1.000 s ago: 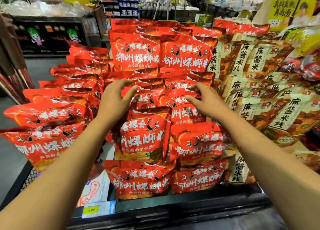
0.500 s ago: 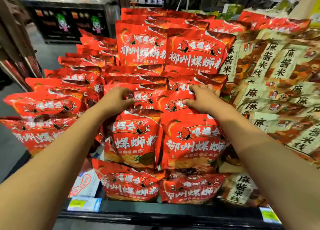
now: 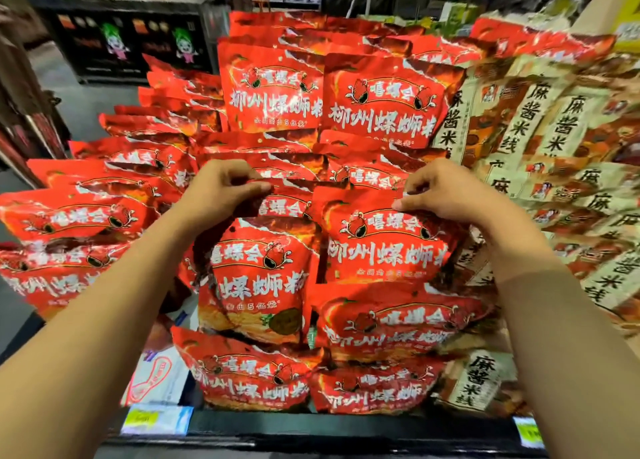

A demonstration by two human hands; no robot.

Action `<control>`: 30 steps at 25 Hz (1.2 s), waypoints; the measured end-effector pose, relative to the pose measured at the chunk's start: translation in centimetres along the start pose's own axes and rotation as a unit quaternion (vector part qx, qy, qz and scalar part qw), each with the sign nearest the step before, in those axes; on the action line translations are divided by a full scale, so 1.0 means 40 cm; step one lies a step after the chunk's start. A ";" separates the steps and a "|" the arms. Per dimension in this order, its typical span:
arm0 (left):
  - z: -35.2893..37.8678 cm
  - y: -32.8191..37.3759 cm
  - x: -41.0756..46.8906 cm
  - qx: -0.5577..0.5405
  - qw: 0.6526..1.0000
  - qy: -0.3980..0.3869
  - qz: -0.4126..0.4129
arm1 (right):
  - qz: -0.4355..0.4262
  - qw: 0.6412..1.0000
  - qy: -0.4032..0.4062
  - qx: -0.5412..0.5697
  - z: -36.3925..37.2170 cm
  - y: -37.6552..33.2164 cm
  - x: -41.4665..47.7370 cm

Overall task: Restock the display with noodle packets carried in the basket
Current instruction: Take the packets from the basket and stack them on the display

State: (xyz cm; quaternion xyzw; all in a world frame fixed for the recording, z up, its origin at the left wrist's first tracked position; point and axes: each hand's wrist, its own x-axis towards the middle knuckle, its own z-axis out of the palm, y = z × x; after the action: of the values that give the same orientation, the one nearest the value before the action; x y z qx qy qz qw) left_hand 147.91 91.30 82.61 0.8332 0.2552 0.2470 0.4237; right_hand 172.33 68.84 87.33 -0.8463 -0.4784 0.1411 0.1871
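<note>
While both arms reach over the stacked display (image 3: 311, 427), left hand (image 3: 221, 190) pinches the top edge of a red noodle packet (image 3: 284, 204) mid-stack, and right hand (image 3: 446, 195) pinches the top of the neighbouring red packet (image 3: 384, 240), which lies just beside the beige packets (image 3: 554, 129).

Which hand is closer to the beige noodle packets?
Right. The right hand pinches the top of a red packet right beside the beige packets; the left hand grips another red packet farther from them.
</note>
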 end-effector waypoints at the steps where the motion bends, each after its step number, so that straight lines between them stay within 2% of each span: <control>1: 0.001 0.002 -0.007 -0.033 0.999 -0.005 0.003 | 0.003 1.000 0.019 -0.005 0.005 0.002 -0.008; 4: -0.029 -0.002 -0.013 -0.039 0.997 -0.061 -0.036 | 0.015 0.998 0.059 0.000 0.031 0.008 -0.014; 7: -0.079 0.017 0.010 0.032 0.990 -0.113 -0.080 | 0.020 1.000 -0.002 -0.024 0.015 -0.004 -0.011; 10: -0.063 0.049 0.024 0.080 0.986 -0.138 -0.043 | -0.020 0.998 -0.063 -0.017 0.013 -0.039 -0.006; 12: -0.038 0.055 0.020 0.058 0.986 -0.153 -0.024 | -0.058 0.997 -0.056 0.018 0.014 -0.052 -0.006; 15: -0.070 0.047 0.025 0.044 0.985 -0.161 -0.030 | -0.072 0.996 -0.013 0.060 -0.003 -0.045 -0.013; 17: -0.105 0.051 0.021 0.050 0.970 -0.227 -0.067 | -0.084 0.994 -0.072 0.021 0.000 -0.040 -0.020; 19: -0.123 0.055 0.022 0.128 0.945 -0.290 -0.076 | -0.085 0.982 -0.167 -0.011 0.009 -0.042 -0.026; 20: -0.122 0.053 0.034 0.156 0.944 -0.282 -0.073 | -0.071 0.982 -0.177 0.004 0.004 -0.046 -0.025; 21: -0.115 0.057 0.046 0.159 0.956 -0.242 -0.057 | -0.056 0.986 -0.151 0.034 -0.005 -0.051 -0.017; 23: -0.090 0.052 0.078 0.155 0.983 -0.101 0.016 | -0.036 0.997 -0.002 0.061 -0.012 -0.043 0.026; 24: -0.078 0.045 0.094 0.191 0.979 -0.033 0.058 | -0.016 0.997 0.072 0.026 -0.006 -0.034 0.054; 25: -0.068 0.034 0.113 0.237 0.968 0.008 0.078 | 0.009 0.994 0.108 -0.025 0.003 -0.027 0.081; 27: -0.060 0.001 0.159 0.298 0.953 0.010 0.048 | 0.044 0.990 0.072 -0.117 0.032 -0.005 0.136; 30: -0.041 -0.050 0.197 0.382 0.922 -0.047 -0.036 | 0.067 0.979 0.033 -0.187 0.071 0.021 0.191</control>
State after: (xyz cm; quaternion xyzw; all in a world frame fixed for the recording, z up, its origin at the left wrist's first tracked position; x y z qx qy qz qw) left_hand 152.34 98.27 83.33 0.9329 0.3395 0.0757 0.0934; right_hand 175.63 75.57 83.96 -0.9008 -0.4318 0.0335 0.0312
